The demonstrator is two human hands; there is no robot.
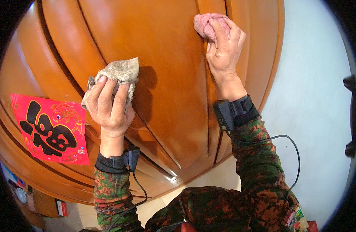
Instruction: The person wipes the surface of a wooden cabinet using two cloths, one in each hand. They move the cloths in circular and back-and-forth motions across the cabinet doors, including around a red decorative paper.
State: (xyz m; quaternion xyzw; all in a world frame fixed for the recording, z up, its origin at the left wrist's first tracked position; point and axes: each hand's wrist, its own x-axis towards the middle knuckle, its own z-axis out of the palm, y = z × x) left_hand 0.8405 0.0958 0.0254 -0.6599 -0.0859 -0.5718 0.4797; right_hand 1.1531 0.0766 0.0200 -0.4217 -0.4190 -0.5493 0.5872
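Observation:
A bunched grey-beige cloth (120, 71) is in my left hand (108, 104), whose fingers are curled round its near side. The cloth hangs just in front of an orange-brown wooden cabinet front (170, 77) and throws a shadow to its right; whether it touches the wood I cannot tell. Higher up and to the right, my right hand (226, 54) grips a folded pink cloth (207, 25). That cloth lies against the wood close to a vertical seam between panels. My right thumb presses on the cloth, and part of it is hidden under the fingers.
A red paper decoration (50, 129) with a large black character is stuck on the wood at left. A pale wall (305, 89) rises at right. Black cables (294, 154) hang from the bands on both wrists. Boxes and small items (42, 205) stand at lower left.

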